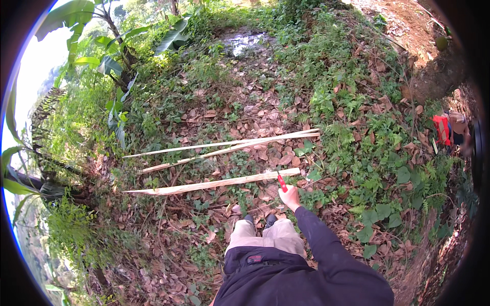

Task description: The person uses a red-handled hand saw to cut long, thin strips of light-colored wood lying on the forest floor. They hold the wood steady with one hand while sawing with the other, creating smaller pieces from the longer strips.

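Three long pale split sticks [214,184] lie on the leafy ground [168,245], the nearest one just ahead of the feet. It would be best to keep the red tool [282,182] near that stick's end. The right hand [291,196] grips the tool tight. The left hand is hidden, and the tool's blade is too small to see.

Three split pale wood strips lie on the leaf-covered ground: one [212,184] nearest the person, and two thinner ones [229,150] [219,144] beyond it, close together and crossing toward their right ends. One hand [291,196] shows, the right one, gripping one red-handled tool [282,182]. Two shoes [259,220] peek out below the knees. One red object [442,129] sits far right.
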Action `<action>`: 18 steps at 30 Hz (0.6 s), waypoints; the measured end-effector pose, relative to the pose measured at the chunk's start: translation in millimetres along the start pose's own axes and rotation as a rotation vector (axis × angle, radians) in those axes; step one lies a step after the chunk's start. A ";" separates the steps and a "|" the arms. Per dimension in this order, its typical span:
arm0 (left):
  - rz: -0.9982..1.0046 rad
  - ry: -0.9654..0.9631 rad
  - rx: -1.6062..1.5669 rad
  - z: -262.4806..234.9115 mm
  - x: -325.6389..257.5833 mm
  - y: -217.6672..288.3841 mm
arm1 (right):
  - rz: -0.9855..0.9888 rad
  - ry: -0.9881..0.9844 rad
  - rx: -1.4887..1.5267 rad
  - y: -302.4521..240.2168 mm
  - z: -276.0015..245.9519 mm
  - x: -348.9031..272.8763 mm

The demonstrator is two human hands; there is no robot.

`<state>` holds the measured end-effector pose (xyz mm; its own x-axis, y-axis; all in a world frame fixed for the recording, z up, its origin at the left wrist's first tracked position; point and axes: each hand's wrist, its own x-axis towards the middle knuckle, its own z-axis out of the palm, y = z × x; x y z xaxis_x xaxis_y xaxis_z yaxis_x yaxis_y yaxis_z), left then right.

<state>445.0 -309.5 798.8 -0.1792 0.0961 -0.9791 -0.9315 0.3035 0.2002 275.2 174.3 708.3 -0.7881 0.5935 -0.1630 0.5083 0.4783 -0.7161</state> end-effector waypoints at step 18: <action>-0.052 -0.389 0.639 -29.1 120.5 75.3 | -0.098 -0.077 0.012 91.1 61.0 57.0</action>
<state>344.0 -302.6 694.9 0.0956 0.3586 -0.9286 -0.5494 0.7969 0.2512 255.4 212.2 592.4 -0.8583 0.4927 -0.1437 0.4242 0.5236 -0.7388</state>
